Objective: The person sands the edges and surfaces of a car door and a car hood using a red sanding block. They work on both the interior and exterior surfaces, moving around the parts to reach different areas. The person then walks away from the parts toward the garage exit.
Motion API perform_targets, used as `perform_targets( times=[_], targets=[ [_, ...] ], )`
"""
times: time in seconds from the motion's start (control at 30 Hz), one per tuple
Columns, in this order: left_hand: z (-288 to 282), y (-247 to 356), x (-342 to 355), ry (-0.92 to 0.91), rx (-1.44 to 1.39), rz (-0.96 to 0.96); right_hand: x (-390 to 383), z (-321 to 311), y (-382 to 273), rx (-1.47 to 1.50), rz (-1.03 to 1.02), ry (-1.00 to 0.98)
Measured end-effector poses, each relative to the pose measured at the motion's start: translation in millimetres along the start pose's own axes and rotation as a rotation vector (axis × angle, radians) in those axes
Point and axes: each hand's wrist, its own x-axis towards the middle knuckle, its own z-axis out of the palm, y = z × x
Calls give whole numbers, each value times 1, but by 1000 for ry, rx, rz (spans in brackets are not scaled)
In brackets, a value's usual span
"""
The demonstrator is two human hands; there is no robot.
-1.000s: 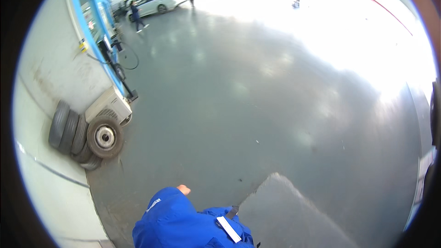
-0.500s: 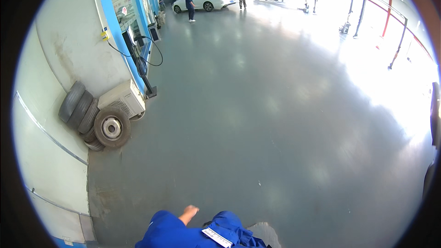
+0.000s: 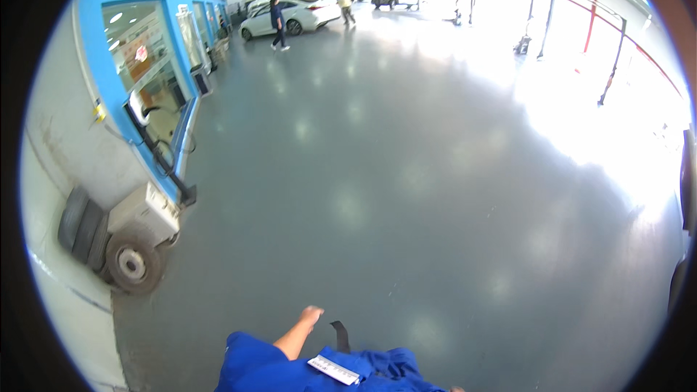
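My left hand [image 3: 312,314] reaches forward over the grey floor at the lower middle, its bare forearm coming out of a blue sleeve. Its fingers look loosely curled, and nothing shows in them. Close to its right, a dark curved strip [image 3: 340,335] sticks out past my blue clothing [image 3: 254,363]; what it belongs to is hidden. A white printed strip [image 3: 333,370] lies across the blue cloth. Of my right hand [image 3: 456,390] only a sliver of skin appears at the bottom edge, with the fingers out of sight.
Along the left wall stand stacked tyres [image 3: 81,229], a wheel [image 3: 133,265], a pale boxy unit [image 3: 144,213] and a black post with a cable [image 3: 161,156]. Two people [image 3: 277,22] are near a white car [image 3: 301,14] far ahead. Lift posts [image 3: 613,62] line the right.
The wall, tyres and post have shifted left and lower in view. My left hand has moved up, showing more forearm, and the dark strip has come into sight. Both distant people have changed stance.
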Motion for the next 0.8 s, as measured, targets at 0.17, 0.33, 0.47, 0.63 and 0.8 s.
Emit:
perform_targets(
  times=[0.17, 0.33, 0.47, 0.63, 0.8],
  targets=[
    [128, 318, 32, -141, -63, 729, 118, 38, -125, 48, 125, -2],
    [192, 352, 127, -32, 36, 579, 249, -6, -252, 82, 166, 32],
    [232, 289, 152, -95, 405, -40, 348, -19, -450, 188, -149, -27],
    [310, 382, 213, -263, 702, -348, 472, -53, -621, 230, -460, 12],
    [464, 616, 323, -256, 606, -268, 618, -61, -597, 72, -151, 294]
  ],
)
